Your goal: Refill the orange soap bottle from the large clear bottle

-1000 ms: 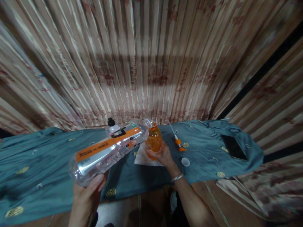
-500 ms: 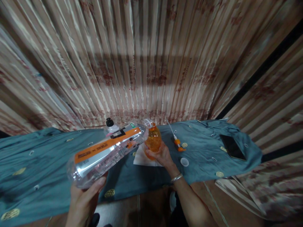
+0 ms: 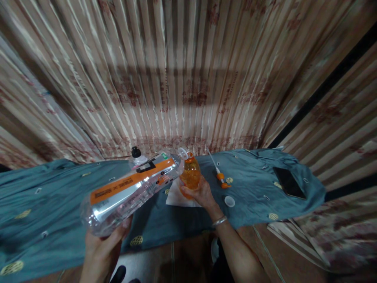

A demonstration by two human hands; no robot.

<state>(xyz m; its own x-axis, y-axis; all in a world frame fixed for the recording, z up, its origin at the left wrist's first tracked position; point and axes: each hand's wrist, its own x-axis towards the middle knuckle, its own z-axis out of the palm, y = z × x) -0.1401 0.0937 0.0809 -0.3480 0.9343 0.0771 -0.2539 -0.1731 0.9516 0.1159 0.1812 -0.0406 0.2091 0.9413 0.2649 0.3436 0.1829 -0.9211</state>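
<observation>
My left hand (image 3: 101, 245) grips the base of a large clear plastic bottle (image 3: 132, 188) with an orange label. The bottle is tilted almost flat, and its mouth rests at the neck of a small orange bottle (image 3: 191, 174). My right hand (image 3: 200, 192) holds that small bottle upright on a white tissue (image 3: 175, 195) on the table. The small bottle looks partly filled with orange-tinted liquid.
The table wears a teal cloth (image 3: 59, 204). On it lie an orange pump head with a white tube (image 3: 219, 176), a white cap (image 3: 229, 201) and a black phone (image 3: 288, 182) at the right. A black-capped bottle (image 3: 136, 156) stands behind. A striped curtain (image 3: 182, 78) hangs behind the table.
The base end of the large bottle and my left hand have drifted slightly left and down. The small orange bottle and my right hand stay in place.
</observation>
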